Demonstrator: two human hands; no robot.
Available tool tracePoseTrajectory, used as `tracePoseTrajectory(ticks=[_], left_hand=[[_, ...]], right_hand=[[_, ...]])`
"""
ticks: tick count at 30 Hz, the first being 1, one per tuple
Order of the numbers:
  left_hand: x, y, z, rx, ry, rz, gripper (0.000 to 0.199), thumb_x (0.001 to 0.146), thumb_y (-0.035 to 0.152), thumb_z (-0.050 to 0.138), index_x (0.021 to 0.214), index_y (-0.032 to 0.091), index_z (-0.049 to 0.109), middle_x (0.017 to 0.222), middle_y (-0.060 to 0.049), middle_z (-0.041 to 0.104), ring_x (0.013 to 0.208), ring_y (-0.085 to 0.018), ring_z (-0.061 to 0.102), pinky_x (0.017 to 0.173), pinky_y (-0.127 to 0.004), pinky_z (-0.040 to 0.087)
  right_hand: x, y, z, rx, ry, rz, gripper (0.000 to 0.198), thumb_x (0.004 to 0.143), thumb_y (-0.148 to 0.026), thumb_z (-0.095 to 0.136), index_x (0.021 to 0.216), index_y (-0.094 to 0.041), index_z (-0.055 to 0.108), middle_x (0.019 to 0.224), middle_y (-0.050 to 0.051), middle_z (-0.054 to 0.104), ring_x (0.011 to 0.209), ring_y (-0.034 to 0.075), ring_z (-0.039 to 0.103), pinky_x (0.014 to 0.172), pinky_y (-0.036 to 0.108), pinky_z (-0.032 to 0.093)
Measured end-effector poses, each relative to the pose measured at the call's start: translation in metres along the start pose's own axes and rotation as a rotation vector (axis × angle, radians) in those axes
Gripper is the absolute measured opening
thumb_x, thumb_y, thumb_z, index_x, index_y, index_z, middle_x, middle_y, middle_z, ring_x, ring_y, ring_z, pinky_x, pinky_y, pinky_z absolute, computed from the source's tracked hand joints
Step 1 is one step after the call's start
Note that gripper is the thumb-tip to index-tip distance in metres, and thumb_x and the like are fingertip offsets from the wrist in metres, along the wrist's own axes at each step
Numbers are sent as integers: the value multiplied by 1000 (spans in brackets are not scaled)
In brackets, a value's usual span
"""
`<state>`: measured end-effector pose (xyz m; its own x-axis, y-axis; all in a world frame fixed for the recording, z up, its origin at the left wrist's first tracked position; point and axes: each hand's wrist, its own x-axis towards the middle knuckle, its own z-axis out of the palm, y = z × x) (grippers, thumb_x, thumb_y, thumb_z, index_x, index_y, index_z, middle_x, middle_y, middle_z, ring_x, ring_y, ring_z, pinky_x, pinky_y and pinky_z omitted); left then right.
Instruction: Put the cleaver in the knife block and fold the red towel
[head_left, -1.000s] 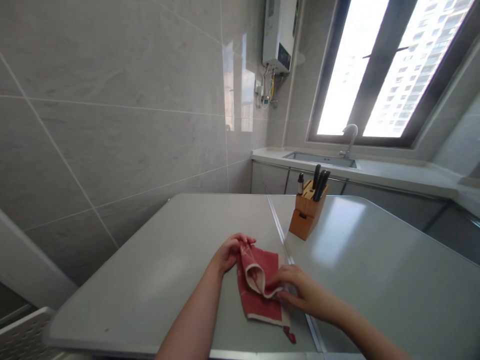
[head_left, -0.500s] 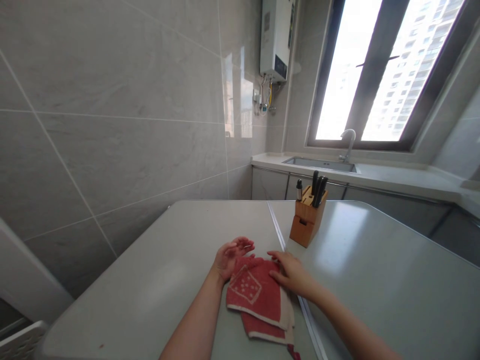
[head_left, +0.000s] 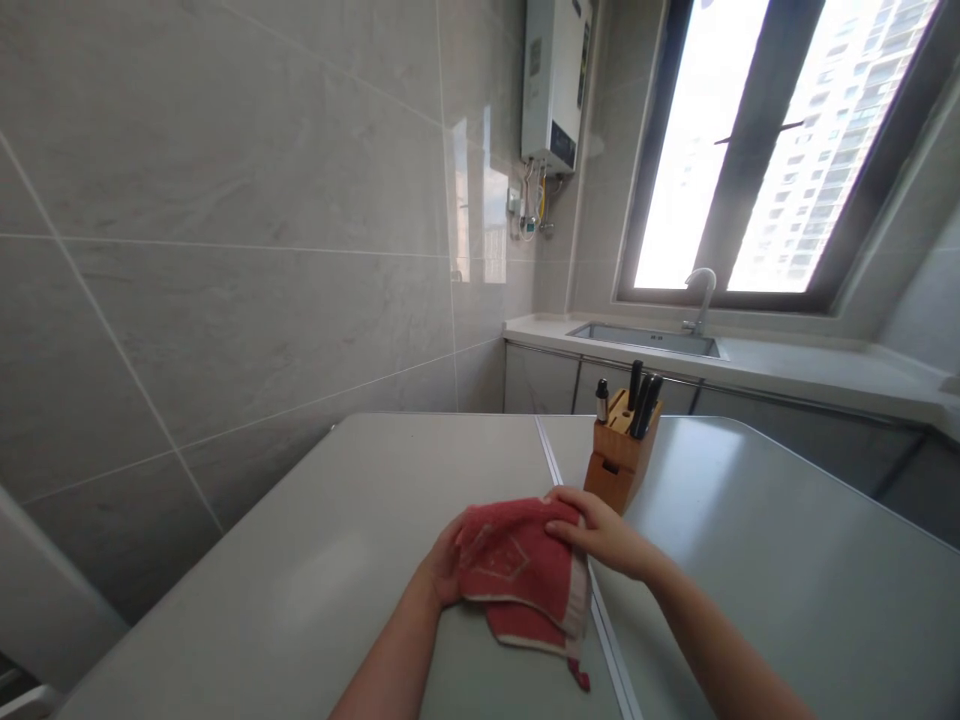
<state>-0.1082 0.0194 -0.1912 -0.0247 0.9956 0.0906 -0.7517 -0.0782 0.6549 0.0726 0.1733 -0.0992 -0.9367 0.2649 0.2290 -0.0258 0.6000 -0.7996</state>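
Observation:
A red cloth (head_left: pixel 517 578) with a cream edge and a faint printed pattern lies folded on the grey table (head_left: pixel 315 590). My left hand (head_left: pixel 441 565) is under its left side, fingers curled around the cloth's edge. My right hand (head_left: pixel 600 530) rests on the cloth's far right corner, fingers gripping it. A small red tag hangs off the cloth's near corner.
A wooden knife block (head_left: pixel 622 450) with dark-handled knives stands just beyond my right hand. A seam (head_left: pixel 559 470) runs down the table's middle. Behind are a counter with a sink (head_left: pixel 645 340) and tap, a window, and a wall-mounted water heater (head_left: pixel 553 80). Tiled wall at left.
The cloth was folded over, pattern side up, and shifted slightly away from me. My left hand, open half a second ago, now cups the cloth's left edge; my right hand moved to its far corner.

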Motion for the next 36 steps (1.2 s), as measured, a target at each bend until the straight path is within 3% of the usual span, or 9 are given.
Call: tracePoseTrajectory(ticks=[2, 6, 11, 15, 21, 36], left_hand=[[0, -2, 1, -54, -2, -45, 45, 89, 45, 38, 106, 12, 63, 98, -14, 68, 103, -27, 60, 95, -41, 38], [2, -2, -2, -68, -33, -55, 48, 90, 48, 33, 118, 16, 55, 112, -14, 62, 103, -26, 59, 89, -41, 41], [7, -3, -7, -19, -18, -31, 50, 92, 43, 30, 128, 12, 48, 118, -16, 58, 100, -23, 59, 81, -35, 43], [9, -4, -3, 32, 47, -19, 45, 93, 34, 33, 129, 11, 48, 122, -15, 56, 101, -23, 58, 85, -36, 42], [10, -4, 5, 55, 147, -25, 38, 93, 29, 35, 124, 12, 52, 121, -14, 57, 102, -23, 58, 92, -39, 40], [10, -3, 8, 85, 143, -19, 32, 91, 24, 37, 113, 11, 56, 108, -14, 60, 97, -21, 59, 91, -38, 40]], right_hand=[[5, 15, -10, -2, 110, 15, 18, 81, -34, 57, 91, -19, 60, 91, 4, 64, 89, 23, 57, 82, 32, 42], [10, 58, -15, -89, 257, 24, 21, 82, -35, 53, 96, -21, 61, 96, 6, 66, 94, 25, 58, 87, 36, 41], [6, 105, 4, -146, 383, 41, 26, 84, -36, 45, 99, -20, 60, 98, 7, 67, 94, 24, 61, 86, 36, 43], [4, 127, 18, -161, 508, 79, 28, 84, -37, 46, 101, -19, 59, 100, 7, 67, 94, 23, 61, 86, 34, 44], [2, 130, 20, -128, 515, 94, 25, 85, -36, 47, 99, -20, 59, 98, 6, 67, 93, 22, 62, 85, 31, 45], [2, 126, 17, -49, 488, 116, 21, 85, -35, 49, 96, -20, 60, 93, 4, 67, 90, 21, 62, 83, 30, 44]])
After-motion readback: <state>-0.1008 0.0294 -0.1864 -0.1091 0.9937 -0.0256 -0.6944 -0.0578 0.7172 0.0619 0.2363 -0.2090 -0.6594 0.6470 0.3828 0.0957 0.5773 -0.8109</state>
